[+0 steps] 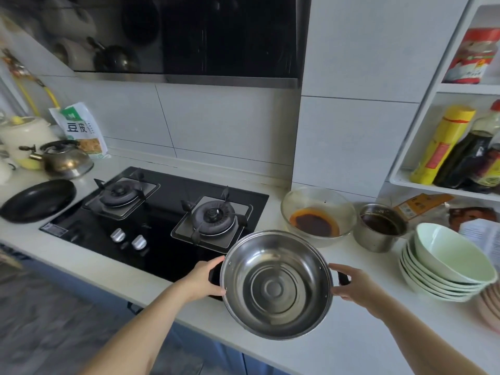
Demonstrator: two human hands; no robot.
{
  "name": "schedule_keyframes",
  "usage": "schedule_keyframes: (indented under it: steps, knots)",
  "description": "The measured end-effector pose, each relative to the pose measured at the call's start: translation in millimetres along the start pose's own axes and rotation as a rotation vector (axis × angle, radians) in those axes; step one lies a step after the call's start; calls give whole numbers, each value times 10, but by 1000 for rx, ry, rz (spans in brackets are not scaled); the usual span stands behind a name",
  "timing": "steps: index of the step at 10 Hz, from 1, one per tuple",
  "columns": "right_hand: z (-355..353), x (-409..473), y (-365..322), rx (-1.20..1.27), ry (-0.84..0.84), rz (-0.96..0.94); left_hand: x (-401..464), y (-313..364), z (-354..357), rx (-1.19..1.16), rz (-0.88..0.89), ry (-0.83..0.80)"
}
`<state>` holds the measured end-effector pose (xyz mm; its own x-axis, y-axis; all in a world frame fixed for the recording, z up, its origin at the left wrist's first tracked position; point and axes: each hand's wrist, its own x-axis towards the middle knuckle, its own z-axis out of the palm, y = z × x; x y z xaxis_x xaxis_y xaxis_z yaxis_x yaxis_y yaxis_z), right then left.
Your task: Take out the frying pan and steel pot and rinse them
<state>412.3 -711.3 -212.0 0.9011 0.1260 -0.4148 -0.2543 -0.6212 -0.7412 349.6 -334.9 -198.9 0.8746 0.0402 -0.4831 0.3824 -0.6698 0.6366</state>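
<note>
I hold an empty steel pot (276,285) above the counter's front edge, tilted toward me so its ringed bottom shows. My left hand (205,280) grips its left black handle. My right hand (351,288) grips the right black handle. A black frying pan (38,200) lies on the white counter at the far left, beside the hob.
A black two-burner gas hob (162,212) lies behind the pot. A glass bowl of red sauce (318,212), a small steel cup (380,227) and stacked green bowls (446,263) stand at the right. A kettle (65,159) stands at the back left. Shelves with bottles (465,155) rise at the right.
</note>
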Motion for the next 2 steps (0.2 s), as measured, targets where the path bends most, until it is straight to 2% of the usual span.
schedule_keyframes:
  steps: [2]
  knots:
    - [41,-25,-79,-167,148,-126,-164,-63,-25,29,12,98]
